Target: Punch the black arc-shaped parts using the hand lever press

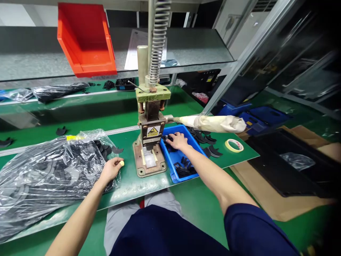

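Note:
A hand press (150,142) with a tall spring stands on the green bench, its cloth-wrapped lever (213,123) pointing right. My right hand (177,140) reaches into the blue tray (174,175) right of the press, fingers curled over small black parts (167,138). My left hand (113,168) rests closed on the edge of a clear plastic bag (45,170) full of black curved parts, a yellow cot on one fingertip. I cannot make out anything in that hand.
Loose black curved parts (211,149) and a roll of tape (234,145) lie right of the tray. A red bin (85,39) sits on the upper shelf. Blue crates (255,115) and cardboard (269,199) lie on the floor at right.

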The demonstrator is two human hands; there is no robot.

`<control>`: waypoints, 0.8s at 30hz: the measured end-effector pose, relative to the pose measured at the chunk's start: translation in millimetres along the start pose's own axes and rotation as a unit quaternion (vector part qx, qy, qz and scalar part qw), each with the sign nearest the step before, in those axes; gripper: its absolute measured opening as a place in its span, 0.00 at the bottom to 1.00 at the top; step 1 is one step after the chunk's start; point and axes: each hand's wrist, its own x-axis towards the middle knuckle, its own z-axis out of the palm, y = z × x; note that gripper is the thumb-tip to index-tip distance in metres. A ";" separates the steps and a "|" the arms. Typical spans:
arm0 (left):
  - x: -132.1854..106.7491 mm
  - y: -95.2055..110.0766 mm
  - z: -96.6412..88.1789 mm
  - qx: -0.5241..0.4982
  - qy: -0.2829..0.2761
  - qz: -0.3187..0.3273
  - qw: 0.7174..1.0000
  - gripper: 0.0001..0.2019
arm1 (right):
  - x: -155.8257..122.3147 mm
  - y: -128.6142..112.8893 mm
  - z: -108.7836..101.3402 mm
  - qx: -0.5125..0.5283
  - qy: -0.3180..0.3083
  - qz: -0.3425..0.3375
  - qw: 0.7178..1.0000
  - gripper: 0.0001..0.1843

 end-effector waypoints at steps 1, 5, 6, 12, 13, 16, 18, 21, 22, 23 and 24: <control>0.3 -1.9 0.4 -0.005 0.005 0.001 1.000 0.22 | 5.2 -4.6 -2.2 -0.002 -0.006 -0.008 1.000 0.25; 0.4 -7.7 2.2 -0.030 0.012 -0.012 0.999 0.22 | 3.8 -15.9 -2.0 -0.010 -0.040 -0.073 0.996 0.24; 0.5 -9.0 2.8 -0.033 0.013 -0.014 0.999 0.22 | -2.1 -14.2 -0.6 -0.009 -0.050 -0.091 0.995 0.23; 2.7 -11.4 5.5 -0.026 0.014 -0.004 1.000 0.23 | -49.8 22.9 4.8 0.035 -0.091 -0.119 0.988 0.20; 3.0 -10.4 5.5 -0.025 0.012 -0.004 1.000 0.23 | -54.7 28.5 3.9 0.053 -0.092 -0.112 0.988 0.20; 2.8 -5.7 3.8 -0.016 0.007 -0.016 1.000 0.23 | -60.9 39.4 -2.3 0.123 -0.075 -0.083 0.986 0.21; 0.8 -0.9 1.5 -0.006 0.016 -0.015 1.000 0.23 | -62.6 42.9 -8.9 0.181 -0.055 -0.058 0.980 0.21; -8.4 14.0 -0.8 0.009 0.055 0.000 0.998 0.21 | -74.4 42.1 -19.1 0.291 -0.033 -0.022 0.956 0.20; -13.9 22.4 -0.3 0.003 0.064 0.009 0.998 0.21 | -82.6 39.2 -21.8 0.333 -0.033 -0.015 0.942 0.20; -20.7 32.7 1.2 -0.011 0.066 0.022 0.997 0.21 | -93.0 34.3 -23.9 0.378 -0.040 -0.014 0.925 0.20; -28.7 44.9 3.8 -0.033 0.057 0.043 0.997 0.20 | -105.3 27.5 -25.2 0.424 -0.054 -0.018 0.904 0.21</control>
